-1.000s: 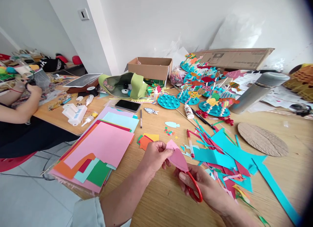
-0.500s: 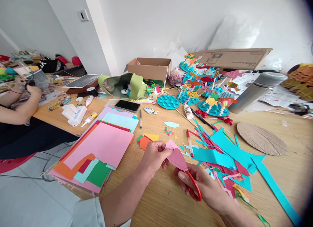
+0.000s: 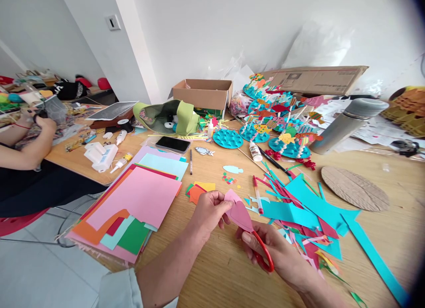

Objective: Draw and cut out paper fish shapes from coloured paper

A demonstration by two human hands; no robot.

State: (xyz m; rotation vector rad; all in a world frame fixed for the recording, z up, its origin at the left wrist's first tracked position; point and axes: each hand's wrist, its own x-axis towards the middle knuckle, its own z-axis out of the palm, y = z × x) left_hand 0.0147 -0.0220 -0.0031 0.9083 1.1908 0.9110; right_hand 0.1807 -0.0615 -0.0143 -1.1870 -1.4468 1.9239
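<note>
Between the thumb and fingers of my left hand (image 3: 212,210) is a piece of pink paper (image 3: 241,216) with a drawn outline on it. My right hand (image 3: 265,244) grips red-handled scissors (image 3: 264,251) at the paper's lower right edge; the paper hides their blades. Beyond my hands lie a pale blue paper fish (image 3: 233,169), small coloured paper dots (image 3: 228,179) and a fish drawing cut from white paper (image 3: 204,152). Orange, green and yellow paper pieces (image 3: 198,193) rest just past my left hand.
Stacked coloured sheets (image 3: 139,193) lie at left, blue and red paper scraps (image 3: 299,210) at right. Farther back are a phone (image 3: 172,144), a red pen (image 3: 258,194), a cardboard oval (image 3: 355,188), a steel flask (image 3: 348,125) and a box (image 3: 202,93). A co-worker's arms (image 3: 29,142) show at far left.
Almost nothing differs. My hands, the pink paper and the scissors keep nearly the same place, with only a very slight shift of the view.
</note>
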